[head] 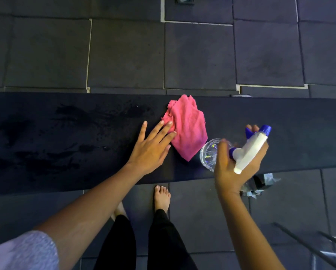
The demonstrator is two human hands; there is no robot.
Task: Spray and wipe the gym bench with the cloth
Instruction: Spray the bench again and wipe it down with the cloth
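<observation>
Spanning dark floor tiles [124,55], the black bench [280,123] shows wet patches [46,149].

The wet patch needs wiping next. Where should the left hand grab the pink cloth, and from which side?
Probably from the left: the left hand already rests fingertips on the pink cloth there. Bunch its crumpled upper-left folds, which offer loose fabric; the lower point lies flat near the spray bottle.

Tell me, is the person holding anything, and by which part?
The right hand holds the spray bottle by its neck and trigger head. The left hand grips nothing; its fingertips rest on the pink cloth.
</observation>
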